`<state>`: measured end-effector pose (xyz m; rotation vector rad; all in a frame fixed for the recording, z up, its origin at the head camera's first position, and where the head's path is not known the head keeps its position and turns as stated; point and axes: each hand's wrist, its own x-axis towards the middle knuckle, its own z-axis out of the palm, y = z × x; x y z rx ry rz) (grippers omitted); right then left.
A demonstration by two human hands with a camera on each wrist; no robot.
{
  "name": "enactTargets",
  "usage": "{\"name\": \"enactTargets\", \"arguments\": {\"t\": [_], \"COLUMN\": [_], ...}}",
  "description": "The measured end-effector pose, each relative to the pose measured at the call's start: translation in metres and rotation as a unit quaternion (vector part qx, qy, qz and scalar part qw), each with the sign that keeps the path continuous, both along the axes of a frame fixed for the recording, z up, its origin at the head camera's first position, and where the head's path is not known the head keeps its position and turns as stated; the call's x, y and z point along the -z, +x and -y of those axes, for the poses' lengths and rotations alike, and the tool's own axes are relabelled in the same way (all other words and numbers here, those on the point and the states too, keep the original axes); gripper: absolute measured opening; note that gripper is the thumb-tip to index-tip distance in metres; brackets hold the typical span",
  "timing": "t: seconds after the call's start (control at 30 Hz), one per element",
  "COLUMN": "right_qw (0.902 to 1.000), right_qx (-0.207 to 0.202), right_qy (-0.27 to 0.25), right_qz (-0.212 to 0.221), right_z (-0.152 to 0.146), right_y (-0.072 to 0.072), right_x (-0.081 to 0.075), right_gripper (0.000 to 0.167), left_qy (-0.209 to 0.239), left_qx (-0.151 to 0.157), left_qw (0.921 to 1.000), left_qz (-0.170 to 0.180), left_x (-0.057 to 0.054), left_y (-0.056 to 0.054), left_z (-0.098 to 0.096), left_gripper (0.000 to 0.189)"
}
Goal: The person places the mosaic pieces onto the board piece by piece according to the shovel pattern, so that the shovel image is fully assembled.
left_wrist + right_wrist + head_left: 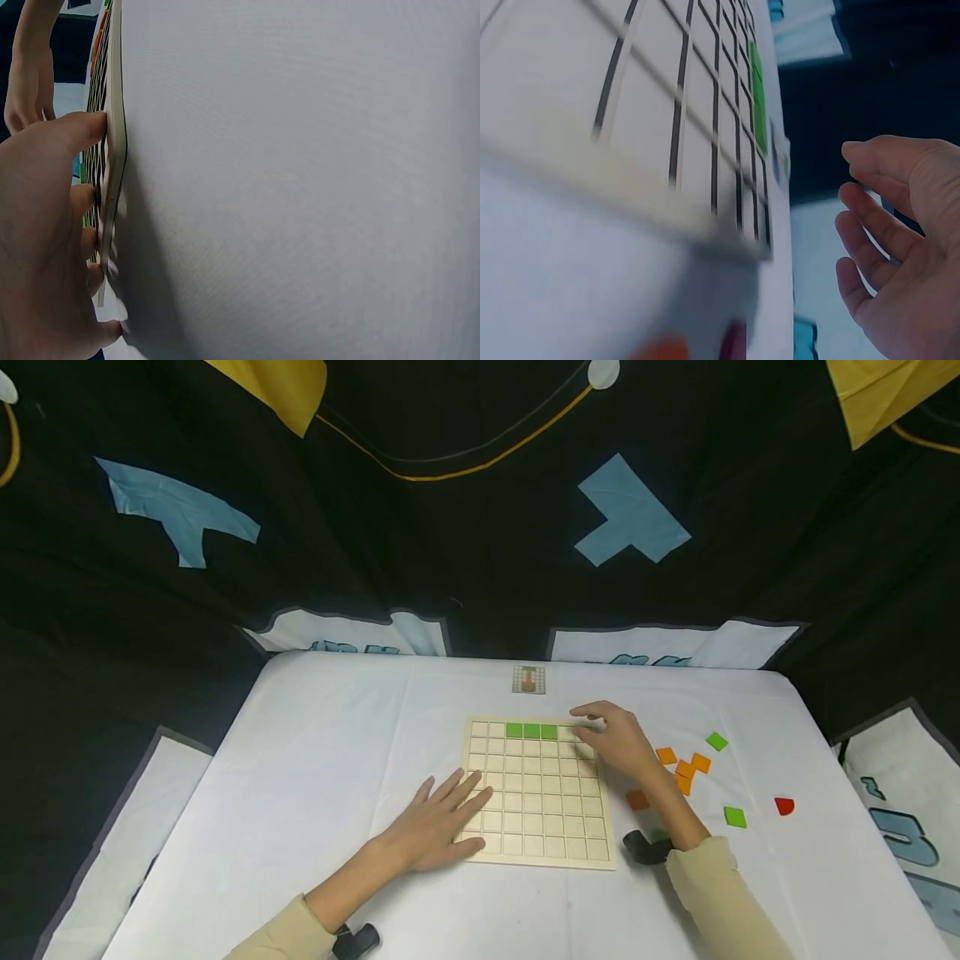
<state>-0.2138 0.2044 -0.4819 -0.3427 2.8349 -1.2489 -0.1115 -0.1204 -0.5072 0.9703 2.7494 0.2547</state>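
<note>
A pale wooden grid board [534, 793] lies on the white table, with three green square tiles [531, 731] side by side in its far row. My left hand [431, 827] rests spread on the board's left edge; the left wrist view shows its thumb and fingertips touching the rim. Over the far right corner of the board hovers my right hand [617, 739]. Its fingers are loosely bent, thumb apart from them, and in the right wrist view the hand [907, 232] has nothing visible between its fingers.
Several orange tiles [685, 769] lie right of the board, near loose green tiles [735, 817] and a red rounded piece [784, 806]. A small pattern card [528, 680] lies beyond the board. Behind the table hangs a dark patterned cloth [465, 543].
</note>
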Motion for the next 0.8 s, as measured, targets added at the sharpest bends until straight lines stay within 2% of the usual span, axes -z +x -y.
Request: {"name": "enactTargets", "arguments": {"t": [0.17, 0.43, 0.63, 0.8], "right_qw": [0.9994, 0.9957, 0.994, 0.9927], "right_qx": [0.027, 0.071, 0.068, 0.056], "right_qy": [0.01, 0.055, 0.079, 0.095], "right_qz": [-0.017, 0.025, 0.035, 0.05], "right_z": [-0.039, -0.091, -0.11, -0.118], "right_y": [0.01, 0.026, 0.036, 0.039], "right_x": [0.002, 0.006, 0.012, 0.019], "right_gripper": [0.03, 0.036, 0.037, 0.037], "left_qy": [0.001, 0.004, 0.005, 0.005], "left_qx": [-0.002, -0.001, 0.001, 0.0], "left_qw": [1.0, 1.0, 1.0, 1.0], "left_qz": [0.002, 0.006, 0.006, 0.006], "left_x": [0.0, -0.002, -0.003, -0.002], "left_y": [0.0, 0.0, 0.0, 0.0], "left_z": [0.0, 0.0, -0.001, -0.001], "left_gripper": [0.069, 0.069, 0.069, 0.069]}}
